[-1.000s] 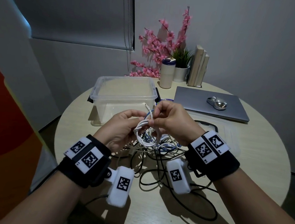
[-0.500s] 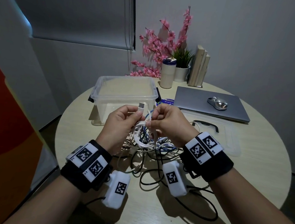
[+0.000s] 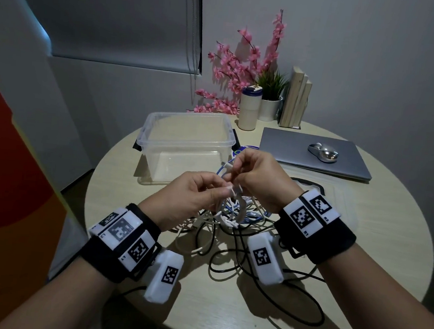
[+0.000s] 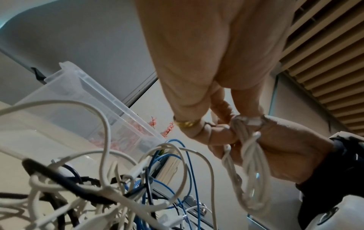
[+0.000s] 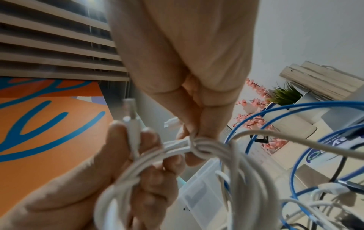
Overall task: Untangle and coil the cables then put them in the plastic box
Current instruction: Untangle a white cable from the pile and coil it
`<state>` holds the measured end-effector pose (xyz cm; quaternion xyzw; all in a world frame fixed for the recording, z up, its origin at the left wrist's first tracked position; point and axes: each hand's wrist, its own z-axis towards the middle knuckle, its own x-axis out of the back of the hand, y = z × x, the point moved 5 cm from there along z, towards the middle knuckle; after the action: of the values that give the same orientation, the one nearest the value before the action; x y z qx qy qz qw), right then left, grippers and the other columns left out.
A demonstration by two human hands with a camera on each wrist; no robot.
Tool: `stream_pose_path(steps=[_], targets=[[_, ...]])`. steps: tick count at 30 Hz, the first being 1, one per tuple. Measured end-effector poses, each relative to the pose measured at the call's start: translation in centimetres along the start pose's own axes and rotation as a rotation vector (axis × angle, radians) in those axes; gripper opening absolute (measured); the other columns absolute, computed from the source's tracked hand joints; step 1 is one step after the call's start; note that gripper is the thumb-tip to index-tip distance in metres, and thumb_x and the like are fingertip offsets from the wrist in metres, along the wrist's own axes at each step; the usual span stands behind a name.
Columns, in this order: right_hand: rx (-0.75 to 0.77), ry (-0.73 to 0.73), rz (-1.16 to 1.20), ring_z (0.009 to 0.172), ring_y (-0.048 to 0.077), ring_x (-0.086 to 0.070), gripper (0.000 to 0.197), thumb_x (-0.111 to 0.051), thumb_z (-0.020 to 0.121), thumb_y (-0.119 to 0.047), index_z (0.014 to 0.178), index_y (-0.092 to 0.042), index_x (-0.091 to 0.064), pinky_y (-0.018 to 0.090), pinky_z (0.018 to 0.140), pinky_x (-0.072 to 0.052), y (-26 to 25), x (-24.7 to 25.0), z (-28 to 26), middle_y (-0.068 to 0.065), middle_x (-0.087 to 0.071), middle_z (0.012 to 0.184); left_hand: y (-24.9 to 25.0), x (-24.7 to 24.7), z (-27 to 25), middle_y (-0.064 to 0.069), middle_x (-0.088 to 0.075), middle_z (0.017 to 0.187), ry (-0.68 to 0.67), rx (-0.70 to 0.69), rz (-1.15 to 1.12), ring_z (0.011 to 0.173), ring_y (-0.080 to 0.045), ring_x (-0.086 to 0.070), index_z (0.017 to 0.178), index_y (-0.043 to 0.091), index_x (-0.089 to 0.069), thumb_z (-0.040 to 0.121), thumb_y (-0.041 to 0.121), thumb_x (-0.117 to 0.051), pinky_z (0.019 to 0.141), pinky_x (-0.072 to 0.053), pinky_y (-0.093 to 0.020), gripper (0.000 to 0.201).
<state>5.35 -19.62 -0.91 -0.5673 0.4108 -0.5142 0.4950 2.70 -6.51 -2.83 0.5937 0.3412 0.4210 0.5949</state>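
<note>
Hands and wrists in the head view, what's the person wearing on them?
Both forearms are bare, no sleeves. The left hand and right hand each have a wide black wrist strap carrying white blocks printed with black square code markers, plus a white camera pod under the wrist. A gold ring shows in the left wrist view.

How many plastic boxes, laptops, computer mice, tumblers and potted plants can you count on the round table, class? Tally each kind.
plastic box: 1
laptop: 1
mouse: 1
tumbler: 1
potted plant: 1
Total: 5
</note>
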Motion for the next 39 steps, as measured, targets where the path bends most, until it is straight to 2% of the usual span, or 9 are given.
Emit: stream_pose_path(steps=[5,11,13,19,26,28,31,36,39], targets=[[-0.02,0.006,0.045,0.052,0.015,-0.062,0.029,-0.053,0.082,0.019,0.076,-0.009,-0.049,0.025,0.048,-0.048,0.3,0.4,-0.2,0.004,-0.069,0.064,-0.8,0.7,0.1,-0.006,-0.071,0.095,0.084,-0.015,0.01,0.089,-0.014,-0.065,0.089,0.008,-0.069,0.083,-0.006,-0.062,0.081,-0.053,-0.021,0.017],[-0.03,-0.007,0.034,0.059,0.026,-0.066,0.013,-0.065,0.087,-0.009,0.088,-0.008,-0.052,0.04,0.054,-0.054,0.3,0.4,-0.6,0.016,-0.066,0.073,-0.2,1.0,0.1,0.002,-0.069,0.065,0.218,-0.096,-0.097,0.062,-0.006,-0.066,0.083,0.001,-0.06,0.084,-0.015,-0.056,0.059,-0.05,-0.015,0.016],[-0.029,-0.018,0.056,0.062,0.026,-0.067,0.011,-0.065,0.087,-0.007,0.088,-0.007,-0.054,0.045,0.058,-0.056,0.3,0.3,-0.7,0.018,-0.066,0.076,-0.1,0.8,0.2,0.003,-0.068,0.061,0.236,-0.098,-0.139,0.057,-0.006,-0.066,0.085,-0.001,-0.055,0.084,-0.017,-0.055,0.054,-0.049,-0.014,0.016],[0.028,-0.01,0.035,0.062,0.022,-0.064,0.014,-0.064,0.083,0.008,0.084,-0.004,-0.057,0.029,0.044,-0.053,0.0,0.3,-0.9,0.014,-0.062,0.069,-0.5,1.5,0.6,0.002,-0.068,0.067,0.316,-0.062,-0.111,0.061,-0.005,-0.063,0.087,0.005,-0.064,0.08,-0.009,-0.064,0.057,-0.049,-0.015,0.016],[0.075,0.111,0.145,0.07,0.031,-0.063,0.019,-0.065,0.08,0.01,0.077,-0.006,-0.055,0.041,0.062,-0.057,-0.5,1.0,-0.5,0.026,-0.059,0.08,-0.6,2.1,0.7,-0.011,-0.066,0.073,0.295,0.028,-0.034,0.063,-0.014,-0.062,0.088,0.0,-0.065,0.08,-0.007,-0.066,0.062,-0.053,-0.023,0.011],[0.097,0.129,0.181,0.075,0.034,-0.064,0.023,-0.065,0.079,0.012,0.076,-0.007,-0.053,0.042,0.07,-0.055,-0.5,1.4,-0.5,0.022,-0.062,0.072,-0.6,2.6,0.7,-0.013,-0.064,0.072,0.334,0.031,-0.033,0.065,-0.019,-0.06,0.082,0.003,-0.065,0.08,-0.007,-0.067,0.064,-0.052,-0.028,0.01],[0.114,0.109,0.185,0.073,0.033,-0.065,0.027,-0.067,0.077,0.012,0.08,-0.009,-0.051,0.043,0.078,-0.053,-0.5,1.6,-0.4,0.007,-0.065,0.057,-0.8,3.1,0.7,-0.007,-0.061,0.064,0.4,0.026,-0.037,0.054,-0.01,-0.058,0.079,0.003,-0.063,0.081,-0.008,-0.065,0.053,-0.049,-0.02,0.012],[0.084,0.085,0.184,0.076,0.032,-0.064,0.026,-0.067,0.076,0.012,0.084,-0.009,-0.054,0.047,0.088,-0.049,-0.3,1.5,-0.5,0.018,-0.069,0.073,-1.4,4.2,0.9,-0.002,-0.062,0.057,0.481,0.045,-0.063,0.049,-0.008,-0.059,0.078,0.003,-0.061,0.083,-0.01,-0.062,0.051,-0.048,-0.019,0.014],[0.054,0.093,0.217,0.078,0.033,-0.062,0.021,-0.065,0.077,0.013,0.08,-0.007,-0.057,0.046,0.084,-0.047,-0.2,1.4,-0.7,0.022,-0.066,0.076,-1.4,4.5,1.0,-0.008,-0.06,0.064,0.498,0.021,-0.021,0.052,-0.011,-0.059,0.076,0.006,-0.06,0.082,-0.008,-0.065,0.052,-0.05,-0.021,0.016]])
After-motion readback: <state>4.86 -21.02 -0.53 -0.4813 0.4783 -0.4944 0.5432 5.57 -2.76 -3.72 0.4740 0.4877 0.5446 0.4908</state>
